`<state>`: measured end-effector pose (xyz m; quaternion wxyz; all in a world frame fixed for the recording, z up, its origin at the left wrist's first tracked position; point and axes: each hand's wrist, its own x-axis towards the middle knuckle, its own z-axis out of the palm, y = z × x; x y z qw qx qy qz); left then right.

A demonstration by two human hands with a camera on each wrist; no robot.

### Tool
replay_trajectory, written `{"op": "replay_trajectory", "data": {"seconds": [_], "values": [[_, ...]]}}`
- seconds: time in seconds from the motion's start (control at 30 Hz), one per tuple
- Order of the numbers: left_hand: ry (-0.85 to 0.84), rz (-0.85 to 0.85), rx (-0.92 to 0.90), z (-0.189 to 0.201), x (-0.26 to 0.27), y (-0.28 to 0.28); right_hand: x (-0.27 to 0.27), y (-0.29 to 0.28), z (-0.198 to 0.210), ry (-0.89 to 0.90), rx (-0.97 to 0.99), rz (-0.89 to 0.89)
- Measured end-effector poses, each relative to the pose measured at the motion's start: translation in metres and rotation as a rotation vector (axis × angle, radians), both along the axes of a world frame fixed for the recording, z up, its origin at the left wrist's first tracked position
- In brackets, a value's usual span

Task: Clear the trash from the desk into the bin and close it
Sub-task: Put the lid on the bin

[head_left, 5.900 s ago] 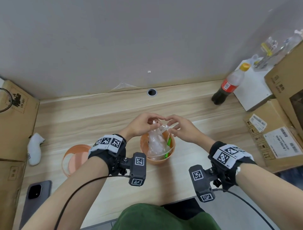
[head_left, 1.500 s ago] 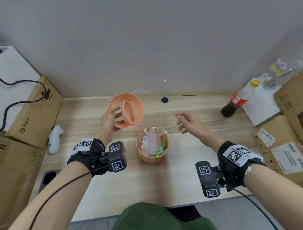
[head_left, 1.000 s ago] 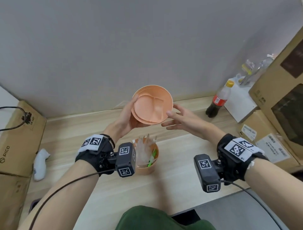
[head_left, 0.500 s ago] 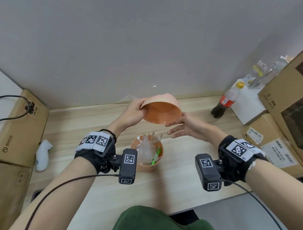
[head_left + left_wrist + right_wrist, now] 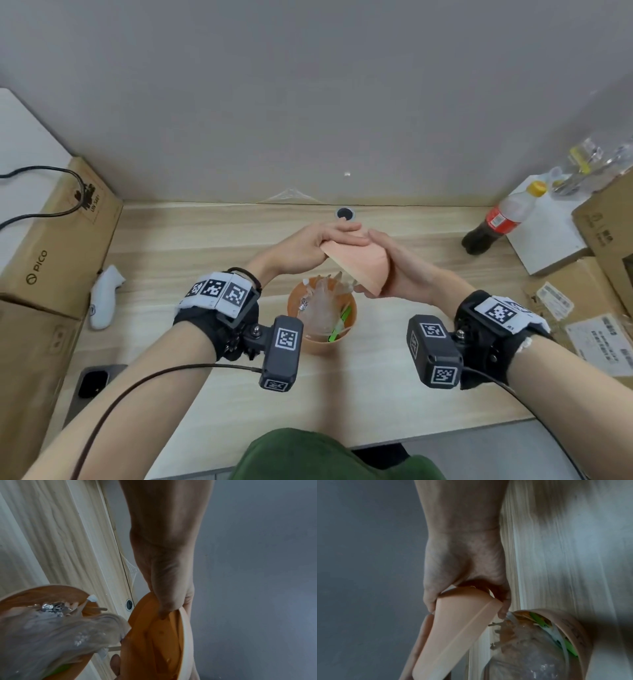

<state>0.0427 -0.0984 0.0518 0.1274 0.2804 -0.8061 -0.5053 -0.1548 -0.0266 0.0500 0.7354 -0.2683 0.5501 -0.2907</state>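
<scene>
The small orange bin (image 5: 317, 342) stands on the desk, stuffed with clear plastic wrap (image 5: 322, 308) and a green scrap (image 5: 339, 325) that stick up past its rim. Both hands hold its orange lid (image 5: 356, 263) tilted just above and behind the bin's mouth. My left hand (image 5: 329, 240) grips the lid's upper edge, its thumb inside the lid (image 5: 154, 642). My right hand (image 5: 387, 274) clasps the lid's lower right side, pinching the lid (image 5: 453, 628) next to the bin's rim (image 5: 573, 626). The wrap (image 5: 51, 635) nearly touches the lid.
A cola bottle (image 5: 496, 222) and a white box (image 5: 544, 226) are at the back right, with cardboard boxes (image 5: 582, 308) on the right. More cardboard boxes (image 5: 58, 240), a white controller (image 5: 104, 296) and a phone (image 5: 90, 382) lie left. A cable hole (image 5: 344, 213) sits behind the hands.
The lid has come down from chest height to just over the bin and tipped onto its edge. My right hand, open beside it before, now grips it.
</scene>
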Motion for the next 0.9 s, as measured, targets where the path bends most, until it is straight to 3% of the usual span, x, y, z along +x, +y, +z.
{"op": "replay_trajectory", "data": {"seconds": [0.1, 0.27, 0.43, 0.6, 0.8, 0.9], "values": [[-0.035, 0.132, -0.029, -0.007, 0.011, -0.001, 0.002, -0.002, -0.006, 0.054, -0.047, -0.070], [-0.107, 0.392, 0.242, -0.031, 0.050, 0.009, -0.002, -0.005, -0.016, -0.032, -0.068, -0.258], [-0.234, 0.397, 0.542, -0.060, 0.062, 0.036, -0.002, -0.001, -0.022, -0.119, -0.100, -0.240], [-0.214, 0.443, 0.596, -0.073, 0.058, 0.047, -0.011, 0.000, -0.021, -0.149, -0.186, -0.372], [-0.185, 0.503, 0.619, -0.079, 0.053, 0.048, -0.015, 0.002, -0.032, 0.142, -0.237, -0.390], [-0.175, 0.525, 0.613, -0.079, 0.043, 0.047, -0.013, 0.006, -0.048, 0.266, -0.184, -0.245]]}}
